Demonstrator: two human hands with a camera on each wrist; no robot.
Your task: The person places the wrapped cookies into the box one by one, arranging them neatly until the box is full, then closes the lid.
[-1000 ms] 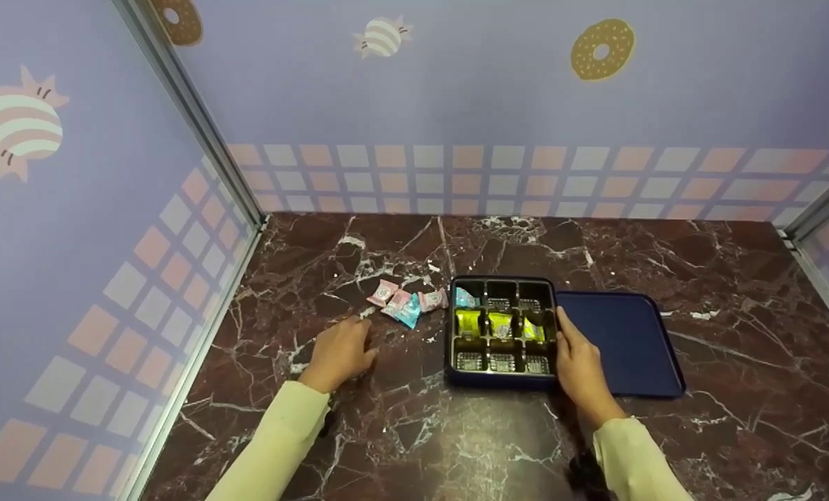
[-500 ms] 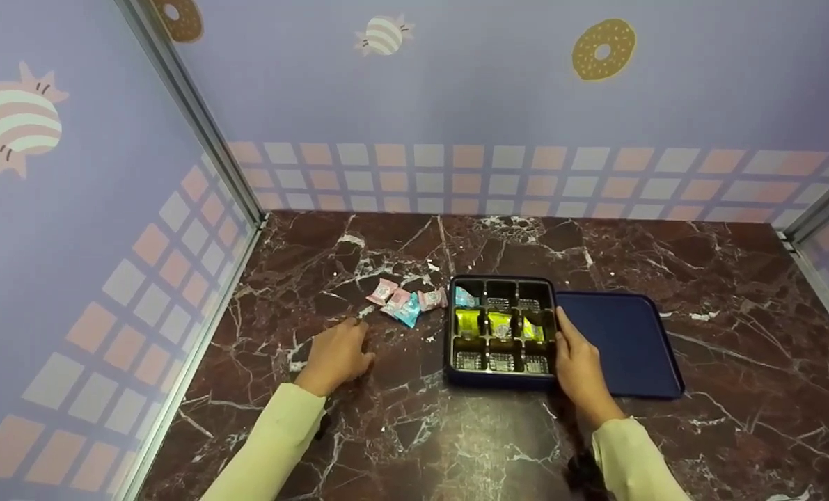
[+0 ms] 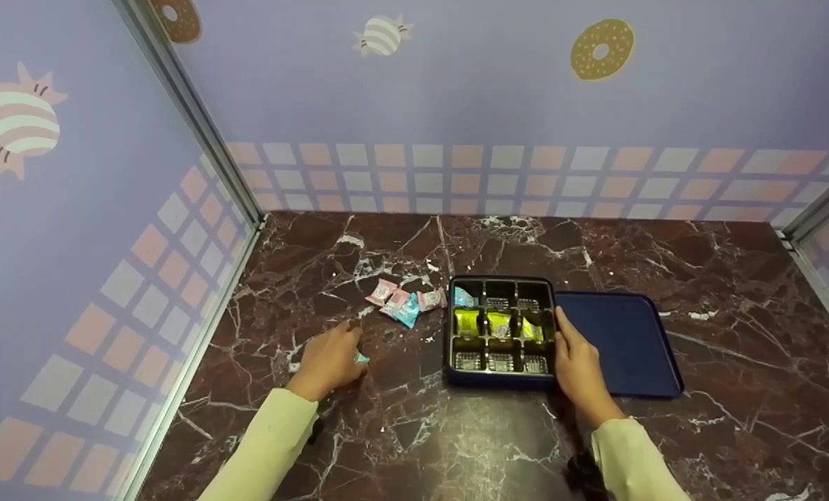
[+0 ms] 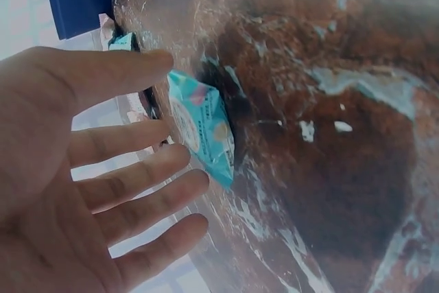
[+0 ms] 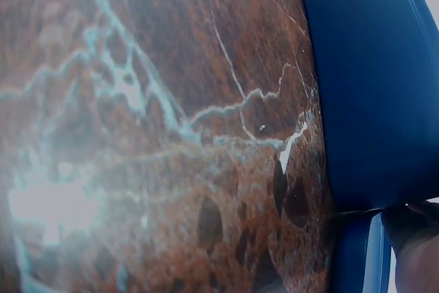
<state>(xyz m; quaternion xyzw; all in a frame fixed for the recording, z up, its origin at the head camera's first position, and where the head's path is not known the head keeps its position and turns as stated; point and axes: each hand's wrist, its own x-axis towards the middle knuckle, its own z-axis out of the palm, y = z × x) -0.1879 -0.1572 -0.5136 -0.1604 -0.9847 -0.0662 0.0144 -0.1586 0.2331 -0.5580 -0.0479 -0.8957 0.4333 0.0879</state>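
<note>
a: why's the right hand (image 3: 581, 372) up against the box (image 3: 501, 379)?
b: probably steadying it, fingers straight. left hand (image 4: 89, 162) has fingers apart, maybe to get round the blue packet (image 4: 204, 125) at their tips.

The box (image 3: 501, 382) is sitting on the table (image 3: 442, 452), the lid (image 3: 623, 341) lying right of it. Several candies (image 3: 400, 304) are clustering left of its back half, another candy (image 4: 201, 125) left of its front. Inside, three candies (image 3: 500, 325) are filling the middle row, one candy (image 3: 464, 297) sitting back-left.
</note>
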